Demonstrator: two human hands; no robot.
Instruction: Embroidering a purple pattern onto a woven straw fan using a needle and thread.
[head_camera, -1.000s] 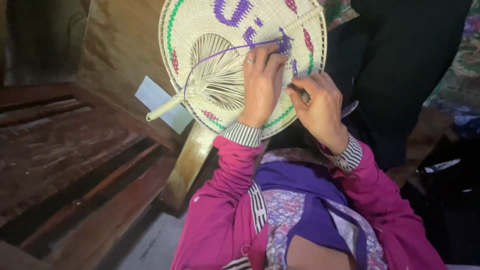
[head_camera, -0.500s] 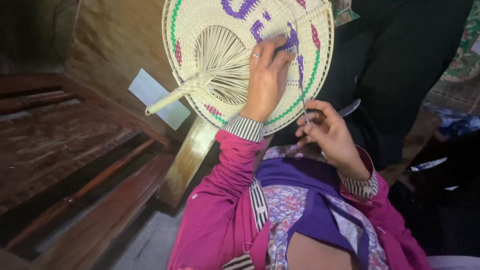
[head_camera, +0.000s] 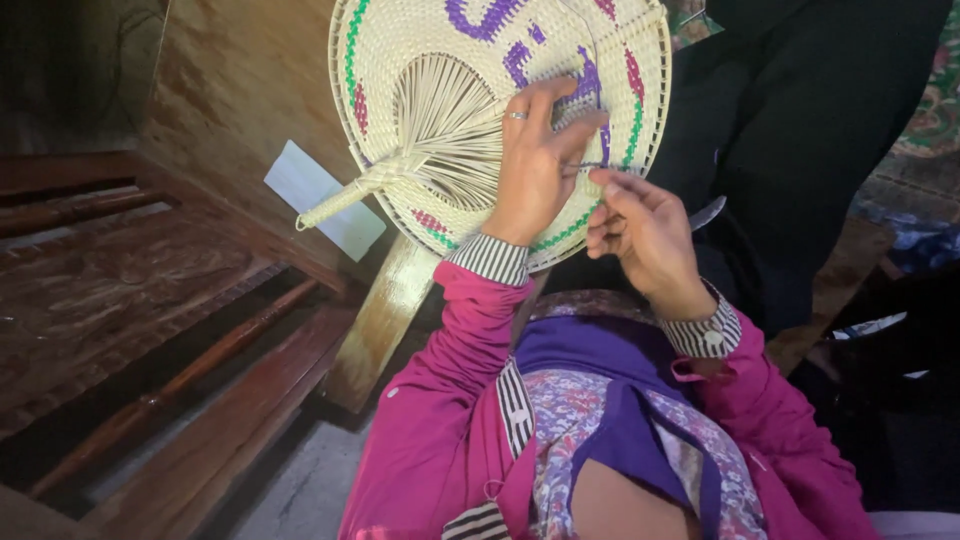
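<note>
A: Head view: woven fan (head_camera: 440, 120) held up in front of the person, round, cream with purple, green and red pattern, short handle (head_camera: 345, 198) pointing lower left.

B: Grips?

A: Left hand (head_camera: 535, 165) clasps the fan's face, fingers spread over the weave near the purple patch, thumb behind, I'd guess. Right hand (head_camera: 640, 235) sits just beside the lower right rim, fingertips pinched together on what looks like a thin strand or needle; too small to tell which.

B: Handling?

A: Judging by looks: light, thin, springy. Weave flexes, so a flat palm hold near the working spot keeps it steady. Handle is the stiffest part, ribs fan out from it. Edge binding probably frays if pulled hard.

B: Surroundings?

A: Dark wooden bench (head_camera: 150, 300) to the left, pale sheet of paper (head_camera: 325, 200) behind the handle, black cloth (head_camera: 800, 130) upper right. Pink sleeves (head_camera: 450, 400) with striped cuffs.
</note>
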